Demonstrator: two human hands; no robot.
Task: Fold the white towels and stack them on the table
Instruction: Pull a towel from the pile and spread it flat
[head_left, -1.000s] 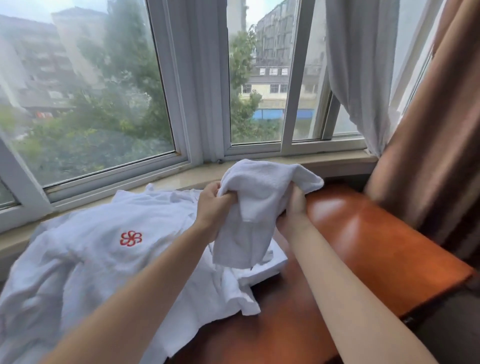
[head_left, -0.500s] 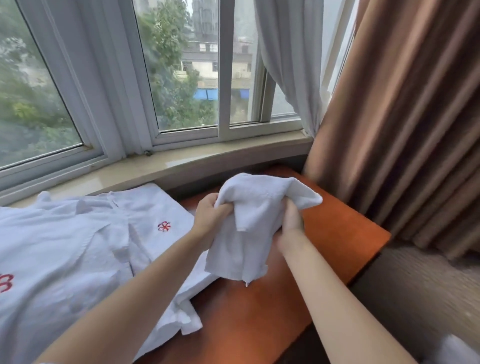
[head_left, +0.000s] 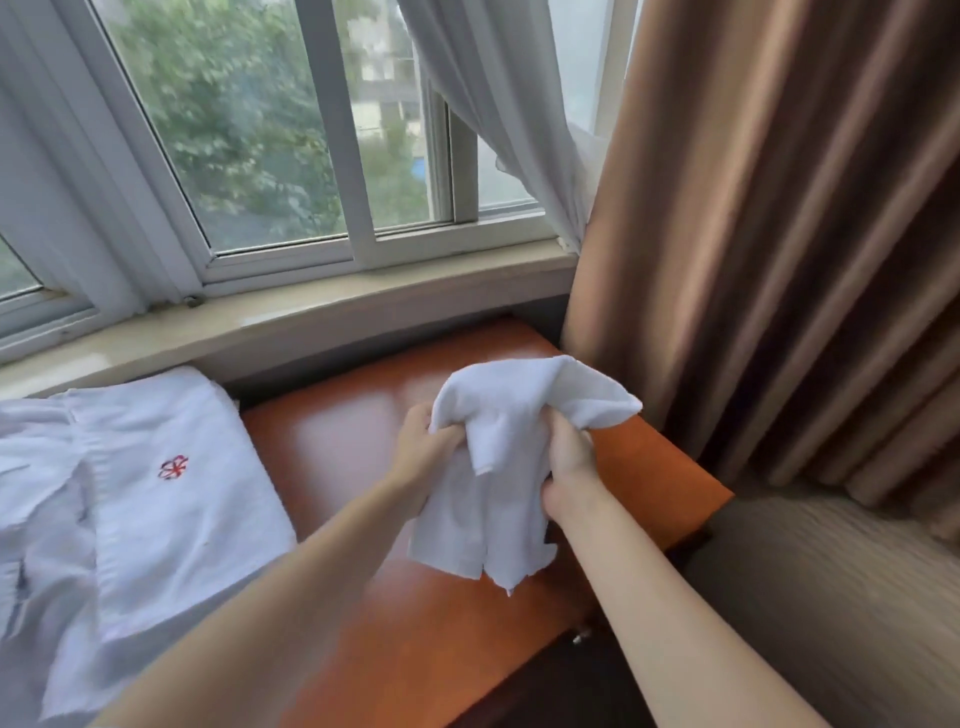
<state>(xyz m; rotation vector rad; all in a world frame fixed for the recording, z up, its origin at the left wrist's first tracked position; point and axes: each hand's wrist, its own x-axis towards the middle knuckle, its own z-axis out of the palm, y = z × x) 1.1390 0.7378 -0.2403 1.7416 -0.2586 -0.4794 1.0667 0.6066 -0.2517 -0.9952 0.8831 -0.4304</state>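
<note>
Right now my left hand (head_left: 423, 447) grips one bunched edge of a small white towel (head_left: 498, 467), fingers curled into the cloth, while my right hand (head_left: 569, 470) clenches the opposite side with its fingers wrapped around a fold. Between them the towel is crumpled and unfolded: its upper part puffs up over my knuckles and juts out to the right past my right hand, and the rest hangs down in loose, uneven flaps. I hold it in the air above the right half of the glossy reddish-brown wooden surface (head_left: 332, 457), and its lowest corner dangles over the wood; whether it touches I cannot tell. To my left, more white towels (head_left: 145, 499) lie spread and rumpled over the left part of the surface, well apart from the one in my hands; the uppermost piece lies fairly flat and bears a small red flower-shaped emblem (head_left: 173, 467). Behind the surface runs a pale stone windowsill (head_left: 311, 312) under white-framed windows (head_left: 358, 130) with blurred green trees outside. A sheer white curtain (head_left: 498, 104) hangs at the right end of the window, and a heavy brown curtain (head_left: 779, 234) falls in deep pleats just beside the right edge of the surface, down to a beige carpet (head_left: 831, 597).
</note>
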